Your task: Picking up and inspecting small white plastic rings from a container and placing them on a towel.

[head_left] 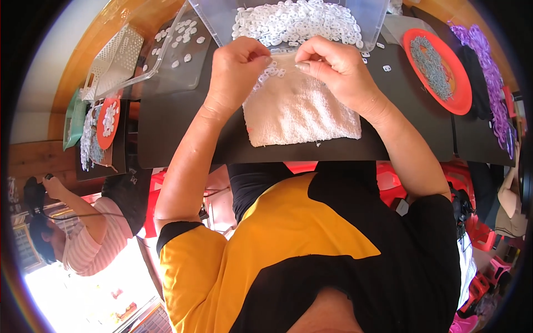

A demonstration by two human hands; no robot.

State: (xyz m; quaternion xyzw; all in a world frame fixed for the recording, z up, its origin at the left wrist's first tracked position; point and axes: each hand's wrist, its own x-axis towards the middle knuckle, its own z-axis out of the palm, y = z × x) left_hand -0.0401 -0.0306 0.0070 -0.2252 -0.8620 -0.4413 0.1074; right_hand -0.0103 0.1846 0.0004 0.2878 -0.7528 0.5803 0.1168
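Where rings (pixel 297 22) fill clear bin (pixel 369 25), chains (pixel 432 66) on plate (pixel 463 97).

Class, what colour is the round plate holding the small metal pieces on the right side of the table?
Orange-red plate, seen best in the head view.

White plastic rings (pixel 271 71) pinched over a white towel (pixel 300 108)

The small, flat, oval rings hang in a short linked cluster between the fingertips of the left hand (pixel 239 65) and the right hand (pixel 332 65), just touching the towel's far edge. The towel is nubbly terry cloth, roughly square, spread flat on the dark tabletop (pixel 177 119) near its front edge, about midway along it, slightly skewed, with its front corners free.
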